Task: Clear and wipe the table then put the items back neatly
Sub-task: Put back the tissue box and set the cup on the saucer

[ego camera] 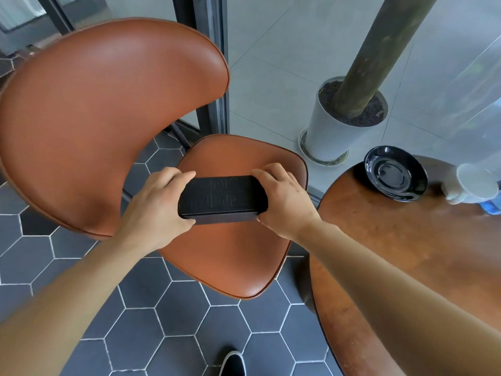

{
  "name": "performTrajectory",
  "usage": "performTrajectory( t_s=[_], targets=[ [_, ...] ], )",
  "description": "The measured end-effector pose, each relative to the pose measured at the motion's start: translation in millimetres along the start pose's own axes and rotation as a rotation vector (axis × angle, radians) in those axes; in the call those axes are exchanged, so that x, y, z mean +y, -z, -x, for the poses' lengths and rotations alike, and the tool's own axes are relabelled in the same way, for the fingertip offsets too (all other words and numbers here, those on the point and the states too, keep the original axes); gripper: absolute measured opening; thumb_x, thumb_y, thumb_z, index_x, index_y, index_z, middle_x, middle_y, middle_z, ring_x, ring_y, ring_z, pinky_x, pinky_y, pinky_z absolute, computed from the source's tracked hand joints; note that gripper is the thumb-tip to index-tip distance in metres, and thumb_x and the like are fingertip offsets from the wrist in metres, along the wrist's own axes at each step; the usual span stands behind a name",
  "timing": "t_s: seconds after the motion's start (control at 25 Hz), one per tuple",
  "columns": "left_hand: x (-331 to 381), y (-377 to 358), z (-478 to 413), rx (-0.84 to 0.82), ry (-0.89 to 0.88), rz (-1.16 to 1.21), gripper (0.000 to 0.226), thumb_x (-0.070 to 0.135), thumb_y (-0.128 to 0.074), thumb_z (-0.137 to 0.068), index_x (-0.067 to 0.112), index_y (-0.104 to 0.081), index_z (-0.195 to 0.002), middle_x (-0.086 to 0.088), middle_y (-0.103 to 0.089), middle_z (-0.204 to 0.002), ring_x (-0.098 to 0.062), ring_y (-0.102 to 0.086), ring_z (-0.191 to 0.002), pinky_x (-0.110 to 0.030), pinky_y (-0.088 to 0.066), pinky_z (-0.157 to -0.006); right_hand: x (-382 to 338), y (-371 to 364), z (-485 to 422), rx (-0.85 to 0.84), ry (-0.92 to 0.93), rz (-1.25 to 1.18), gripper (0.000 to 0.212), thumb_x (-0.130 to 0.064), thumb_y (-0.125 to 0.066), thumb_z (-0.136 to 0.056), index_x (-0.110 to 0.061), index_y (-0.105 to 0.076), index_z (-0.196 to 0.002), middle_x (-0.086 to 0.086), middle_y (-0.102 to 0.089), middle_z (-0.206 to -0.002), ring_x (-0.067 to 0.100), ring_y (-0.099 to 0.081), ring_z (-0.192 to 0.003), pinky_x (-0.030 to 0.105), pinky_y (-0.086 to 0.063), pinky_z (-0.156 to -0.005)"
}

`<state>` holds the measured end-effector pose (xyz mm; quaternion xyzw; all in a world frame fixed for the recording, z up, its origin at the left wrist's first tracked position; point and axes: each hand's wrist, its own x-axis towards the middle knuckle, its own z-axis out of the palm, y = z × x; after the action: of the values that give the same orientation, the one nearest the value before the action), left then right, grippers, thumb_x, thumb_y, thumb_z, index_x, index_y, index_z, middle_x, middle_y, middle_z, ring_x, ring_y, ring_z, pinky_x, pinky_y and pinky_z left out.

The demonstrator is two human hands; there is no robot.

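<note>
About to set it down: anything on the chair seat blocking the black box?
Nothing visible does. The left hand and right hand hold the black box over the chair seat; only bare leather shows around it.

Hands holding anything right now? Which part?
Both hands grip the black box by its short ends, left hand on the left end, right hand on the right, over the chair seat.

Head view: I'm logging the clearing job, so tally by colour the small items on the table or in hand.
Black: 2, the box held by left hand and right hand, the saucer on the table.
White: 1, the cup.
Total: 3; a blue bit by the cup is too blurred to count.
</note>
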<state>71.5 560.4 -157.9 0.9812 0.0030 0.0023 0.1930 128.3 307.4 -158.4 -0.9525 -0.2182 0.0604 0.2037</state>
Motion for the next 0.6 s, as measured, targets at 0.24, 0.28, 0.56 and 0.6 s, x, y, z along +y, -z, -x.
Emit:
performTrajectory(
  t_s=[0.24, 0.28, 0.56, 0.6],
  targets=[
    [61.7, 38.2, 10.4, -0.001, -0.132, 0.064, 0.093, 0.022, -0.095, -0.061, 0.022, -0.053, -0.144, 0.008, -0.050, -0.134, -0.017, -0.042, -0.124, -0.041, -0.042, -0.100, 12.9, 67.7, 57.3, 0.105, -0.045, -0.046, 0.081, -0.017, -0.082, -0.065, -0.024, -0.051, -0.139, -0.004, -0.049, -0.131, 0.028, -0.054, -0.116, 0.037, -0.050, -0.093],
    [73.7, 41.6, 11.5, -0.012, -0.147, 0.069, 0.093, 0.023, -0.094, -0.062, 0.024, -0.053, -0.144, 0.011, -0.049, -0.134, -0.013, -0.041, -0.124, -0.038, -0.040, -0.099, 17.8, 77.6, 68.6, 0.109, -0.056, -0.055, 0.082, -0.019, -0.083, -0.064, -0.025, -0.052, -0.139, -0.005, -0.049, -0.130, 0.027, -0.054, -0.115, 0.033, -0.048, -0.092],
    [177.2, 33.9, 16.1, -0.077, -0.258, 0.101, 0.089, 0.027, -0.094, -0.062, 0.030, -0.054, -0.141, 0.020, -0.046, -0.132, -0.005, -0.040, -0.122, -0.026, -0.033, -0.095, 78.5, 138.5, 150.1, 0.183, -0.118, -0.131, 0.083, -0.021, -0.087, -0.059, -0.028, -0.055, -0.136, -0.010, -0.050, -0.126, 0.022, -0.055, -0.113, 0.036, -0.052, -0.092],
    [197.1, 27.2, 15.9, -0.079, -0.280, 0.105, 0.088, 0.025, -0.094, -0.061, 0.028, -0.055, -0.141, 0.018, -0.047, -0.131, -0.006, -0.041, -0.122, -0.025, -0.033, -0.095, 92.1, 146.5, 163.2, 0.196, -0.134, -0.127, 0.082, -0.021, -0.087, -0.060, -0.028, -0.055, -0.136, -0.009, -0.050, -0.126, 0.022, -0.055, -0.113, 0.036, -0.052, -0.091]
  ],
)
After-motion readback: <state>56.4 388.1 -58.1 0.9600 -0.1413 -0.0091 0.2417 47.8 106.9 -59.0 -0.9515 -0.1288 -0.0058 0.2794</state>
